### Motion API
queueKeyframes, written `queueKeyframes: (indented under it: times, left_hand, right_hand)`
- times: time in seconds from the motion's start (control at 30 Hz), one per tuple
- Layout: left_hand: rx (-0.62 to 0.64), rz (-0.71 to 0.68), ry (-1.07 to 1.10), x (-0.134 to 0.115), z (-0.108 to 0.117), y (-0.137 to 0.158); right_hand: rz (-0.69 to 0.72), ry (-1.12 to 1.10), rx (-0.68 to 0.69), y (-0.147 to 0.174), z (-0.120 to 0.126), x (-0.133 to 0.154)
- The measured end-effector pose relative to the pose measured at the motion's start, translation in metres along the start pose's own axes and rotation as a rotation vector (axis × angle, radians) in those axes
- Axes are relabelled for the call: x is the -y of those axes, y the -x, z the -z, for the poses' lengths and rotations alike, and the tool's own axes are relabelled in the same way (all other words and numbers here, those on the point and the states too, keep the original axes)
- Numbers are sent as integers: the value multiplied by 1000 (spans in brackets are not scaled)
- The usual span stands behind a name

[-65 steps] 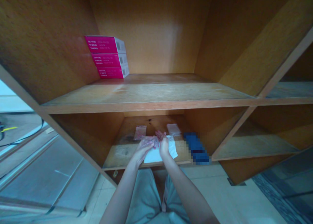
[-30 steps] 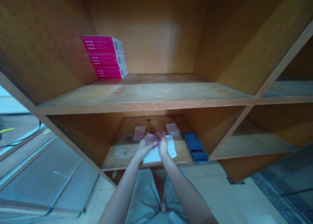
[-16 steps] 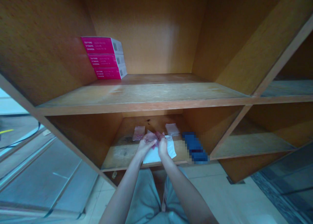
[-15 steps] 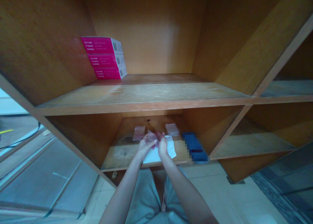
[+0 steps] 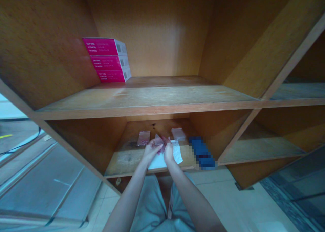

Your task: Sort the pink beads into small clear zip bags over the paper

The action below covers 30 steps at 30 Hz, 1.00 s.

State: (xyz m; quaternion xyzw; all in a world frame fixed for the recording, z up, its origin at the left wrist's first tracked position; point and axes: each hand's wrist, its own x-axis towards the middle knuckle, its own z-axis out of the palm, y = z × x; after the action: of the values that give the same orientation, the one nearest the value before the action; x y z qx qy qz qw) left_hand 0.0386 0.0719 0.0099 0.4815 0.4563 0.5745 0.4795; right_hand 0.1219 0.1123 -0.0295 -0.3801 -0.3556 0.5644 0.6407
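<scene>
My left hand [image 5: 151, 151] is closed on a small clear plastic bag [image 5: 158, 139], gripping its left side above the shelf. My right hand [image 5: 168, 150] is close beside it, fingers bent together at the bag's right side; what they pinch is too small to make out. Small pinkish-red pieces [image 5: 159, 152] show between the hands, over a white sheet [image 5: 157, 162] that lies under them. Left of the hands lies another clear bag [image 5: 144, 137] with red pieces along its bottom. A third clear bag [image 5: 178, 134] lies behind my right hand; its contents look pale.
A blurred-out dark blue object [image 5: 202, 152] lies on the shelf to the right. Above, three pink boxes [image 5: 108, 63] are stacked on the upper shelf [image 5: 162, 93] at left. A wooden divider [image 5: 238, 137] closes the right side. A glass case [image 5: 48, 184] stands at lower left.
The bag in my left hand now stands a little higher, its tip pointing up. My right fingers have shifted slightly at its side. Everything else stays put.
</scene>
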Motion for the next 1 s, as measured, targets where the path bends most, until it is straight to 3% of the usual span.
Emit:
queueKeyframes:
  times: [0.53, 0.8, 1.0]
  left_hand:
    - [-88, 30, 190, 12, 7, -2]
    - [-168, 8, 396, 10, 14, -3]
    - [-148, 34, 331, 10, 17, 0]
  right_hand:
    - [-17, -61, 19, 3, -2, 3]
    - [-36, -102, -10, 5, -3, 4]
    - [-21, -88, -1, 5, -3, 4]
